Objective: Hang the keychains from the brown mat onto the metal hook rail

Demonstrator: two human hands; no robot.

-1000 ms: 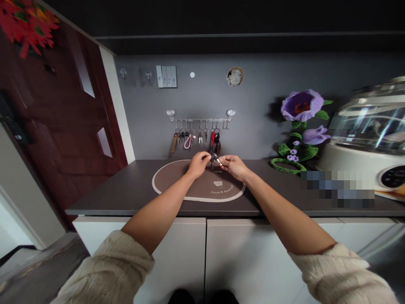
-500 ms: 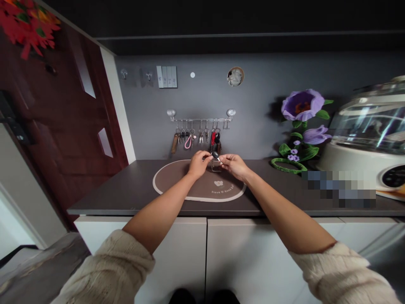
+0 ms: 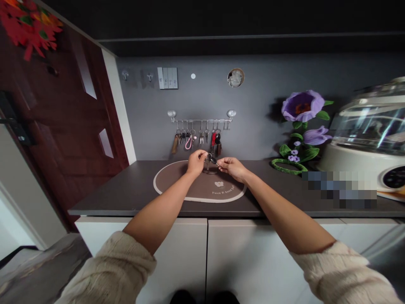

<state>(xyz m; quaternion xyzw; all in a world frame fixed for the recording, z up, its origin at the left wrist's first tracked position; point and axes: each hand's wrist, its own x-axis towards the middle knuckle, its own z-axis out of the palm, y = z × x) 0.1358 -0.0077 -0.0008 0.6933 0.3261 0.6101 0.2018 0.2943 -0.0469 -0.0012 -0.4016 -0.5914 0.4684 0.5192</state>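
Head view: left hand (image 3: 196, 162) and right hand (image 3: 232, 168) raised close together over oval brown mat (image 3: 177, 185) on dark worktop (image 3: 126, 192). Fingers of both hands pinched narrow on small key bunch (image 3: 211, 160), held between hands just above mat. Key rail (image 3: 201, 121) with hanging keys on grey wall behind. Purple flower ornament (image 3: 300, 107) at right.

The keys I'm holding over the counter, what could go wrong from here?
1. Both the left hand and the right hand grip the keys only at the fingertips, so the bunch may slip onto the brown mat.
2. The hands work just below the key rack; lifting them could knock the bunches hanging there.
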